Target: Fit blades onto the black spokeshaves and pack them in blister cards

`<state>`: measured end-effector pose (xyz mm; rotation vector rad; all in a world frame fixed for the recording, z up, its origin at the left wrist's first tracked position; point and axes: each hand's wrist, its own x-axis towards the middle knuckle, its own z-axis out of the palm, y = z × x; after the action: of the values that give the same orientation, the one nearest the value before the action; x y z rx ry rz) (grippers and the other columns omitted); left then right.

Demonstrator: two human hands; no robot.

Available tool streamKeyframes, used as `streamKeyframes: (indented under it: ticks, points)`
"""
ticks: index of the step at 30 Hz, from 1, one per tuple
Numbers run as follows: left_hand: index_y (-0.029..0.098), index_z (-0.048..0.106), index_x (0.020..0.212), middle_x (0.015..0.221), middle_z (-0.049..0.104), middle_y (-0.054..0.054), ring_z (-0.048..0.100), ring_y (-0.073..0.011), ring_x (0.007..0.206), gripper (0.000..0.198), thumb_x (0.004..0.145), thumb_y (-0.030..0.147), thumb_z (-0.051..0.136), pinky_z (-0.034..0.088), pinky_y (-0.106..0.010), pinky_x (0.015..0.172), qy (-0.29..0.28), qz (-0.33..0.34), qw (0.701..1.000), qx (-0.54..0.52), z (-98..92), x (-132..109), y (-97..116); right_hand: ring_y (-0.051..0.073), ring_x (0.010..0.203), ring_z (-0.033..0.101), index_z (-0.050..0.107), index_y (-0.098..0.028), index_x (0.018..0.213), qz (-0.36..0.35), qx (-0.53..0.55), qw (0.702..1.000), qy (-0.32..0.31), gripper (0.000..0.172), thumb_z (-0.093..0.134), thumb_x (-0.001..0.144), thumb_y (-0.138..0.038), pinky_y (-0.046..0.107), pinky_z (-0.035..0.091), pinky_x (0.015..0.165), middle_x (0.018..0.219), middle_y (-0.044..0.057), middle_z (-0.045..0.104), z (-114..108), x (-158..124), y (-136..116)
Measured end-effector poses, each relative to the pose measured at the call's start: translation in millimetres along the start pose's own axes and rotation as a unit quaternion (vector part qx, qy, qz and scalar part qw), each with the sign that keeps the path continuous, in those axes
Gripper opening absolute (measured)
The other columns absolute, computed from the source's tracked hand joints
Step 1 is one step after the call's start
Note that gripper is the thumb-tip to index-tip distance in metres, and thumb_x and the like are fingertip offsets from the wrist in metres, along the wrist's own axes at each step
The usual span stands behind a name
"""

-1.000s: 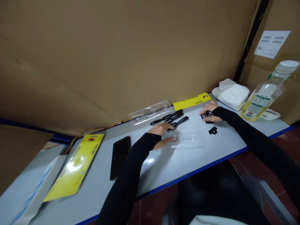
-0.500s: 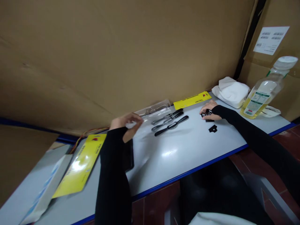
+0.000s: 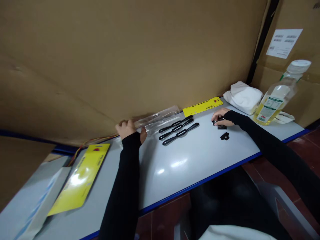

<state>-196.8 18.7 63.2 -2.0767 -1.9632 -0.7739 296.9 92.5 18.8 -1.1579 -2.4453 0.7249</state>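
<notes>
My left hand (image 3: 130,130) is at the back of the table, its fingers curled round the left end of a clear plastic package (image 3: 160,120). Three black tools (image 3: 181,133) with slim handles and slotted middles lie side by side just right of it. Over on the right, my right hand (image 3: 223,116) pinches a small shiny metal piece (image 3: 214,123), partly hidden by the fingers. Beneath that hand is a dark flat rectangular piece (image 3: 222,127). A small black notched plate (image 3: 224,136) rests on the table in front of it.
One yellow card (image 3: 81,180) lies at the left, another (image 3: 203,106) along the back. A white cloth bundle (image 3: 243,96) and a bottle of yellow liquid (image 3: 271,100) stand at the right. Cardboard (image 3: 140,60) walls the back; the table's blue edge (image 3: 200,183) runs in front.
My left hand has come down onto the clear package and closed round its end. The black tools show more plainly, with less plastic over them. My right hand has stayed nearly in place.
</notes>
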Motion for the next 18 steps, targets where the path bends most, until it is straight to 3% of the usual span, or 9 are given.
streamKeyframes:
  ticks: [4, 7, 9, 12, 18]
  points:
    - [0.011, 0.071, 0.108, 0.107, 0.072, -0.017, 0.062, -0.0344, 0.110, 0.032, 0.087, 0.035, 0.067, 0.043, -0.050, 0.108, 0.025, 0.063, 0.998, -0.015, 18.0, -6, 53, 0.019, 0.079, 0.066, 0.079, -0.021, 0.108, 0.036, -0.005, 0.999, -0.003, 0.029, 0.074, 0.082, -0.034, 0.032, 0.050, 0.070, 0.096, 0.007, 0.078, -7, -4, 2]
    - [0.019, 0.072, 0.104, 0.101, 0.075, -0.010, 0.068, -0.0279, 0.096, 0.029, 0.090, 0.044, 0.069, 0.053, -0.039, 0.092, -0.073, 0.110, 0.986, -0.104, 37.2, -23, 98, 0.019, 0.076, 0.066, 0.078, -0.018, 0.111, 0.061, -0.022, 0.998, 0.015, 0.033, 0.073, 0.084, -0.036, 0.032, 0.051, 0.070, 0.095, 0.008, 0.078, -9, -5, 3]
    - [0.019, 0.074, 0.106, 0.104, 0.074, -0.012, 0.067, -0.0301, 0.100, 0.033, 0.089, 0.047, 0.070, 0.054, -0.041, 0.092, -0.129, 0.151, 0.975, -0.101, 49.0, -33, 118, 0.019, 0.076, 0.067, 0.077, -0.017, 0.113, 0.077, -0.031, 0.996, 0.022, 0.034, 0.071, 0.086, -0.037, 0.033, 0.052, 0.072, 0.095, 0.008, 0.078, -9, -5, 4]
    - [0.018, 0.076, 0.111, 0.111, 0.071, -0.015, 0.067, -0.0306, 0.100, 0.030, 0.092, 0.039, 0.065, 0.055, -0.043, 0.091, -0.163, 0.172, 0.968, -0.083, 60.1, -40, 124, 0.020, 0.076, 0.068, 0.077, -0.020, 0.112, 0.103, -0.052, 0.993, 0.014, 0.032, 0.072, 0.085, -0.037, 0.034, 0.053, 0.073, 0.096, 0.007, 0.079, -10, -5, 9]
    - [0.020, 0.079, 0.107, 0.108, 0.072, -0.013, 0.065, -0.0296, 0.102, 0.024, 0.096, 0.031, 0.060, 0.054, -0.043, 0.094, -0.180, 0.187, 0.962, -0.081, 64.8, -36, 109, 0.019, 0.075, 0.070, 0.076, -0.021, 0.115, 0.160, -0.108, 0.981, 0.005, 0.036, 0.076, 0.080, -0.028, 0.031, 0.054, 0.074, 0.094, 0.005, 0.079, -27, -14, 23]
